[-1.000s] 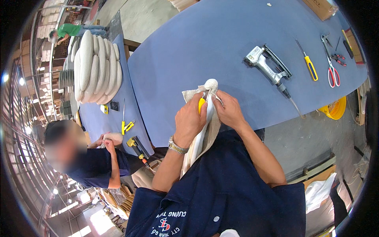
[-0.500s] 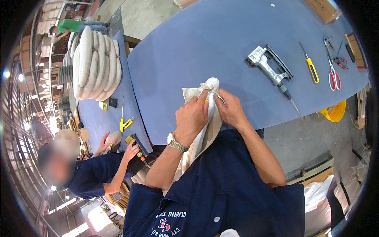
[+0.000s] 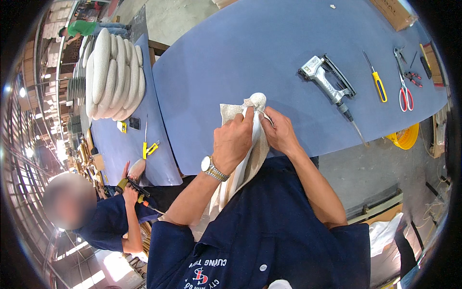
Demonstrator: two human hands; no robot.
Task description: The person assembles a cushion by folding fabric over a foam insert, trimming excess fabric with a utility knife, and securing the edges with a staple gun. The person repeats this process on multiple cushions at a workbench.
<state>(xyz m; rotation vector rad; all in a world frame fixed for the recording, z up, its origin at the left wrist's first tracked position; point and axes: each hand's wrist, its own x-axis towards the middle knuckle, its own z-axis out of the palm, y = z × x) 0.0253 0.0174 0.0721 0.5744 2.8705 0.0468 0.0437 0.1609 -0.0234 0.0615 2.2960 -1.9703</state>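
Observation:
A long padded piece covered in beige fabric (image 3: pixel 258 147) lies in front of me, its lower end against my body and its rounded tip over the table edge. My left hand (image 3: pixel 232 143), with a watch on the wrist, is closed on it, the index finger pressing near the tip. A loose fabric flap sticks out to the left of that finger. My right hand (image 3: pixel 280 131) pinches the fabric edge on the other side. Whether anything small is inside my left fist is hidden. A silver staple gun (image 3: pixel 325 79) with a hose lies to the right.
On the blue table (image 3: pixel 207 62) are a yellow screwdriver (image 3: pixel 379 86), red-handled scissors (image 3: pixel 405 94), pliers (image 3: pixel 414 78) and a cardboard box (image 3: pixel 392 12). A yellow basket (image 3: pixel 406 137) stands below the right edge. At left, a co-worker (image 3: pixel 108 216) holds a staple gun near stacked cushions (image 3: pixel 115 77).
My hands keep nearly the same place on the padded piece; a bit of yellow beside my left fingers no longer shows. The co-worker's staple gun has moved leftward and down, close to their other hand.

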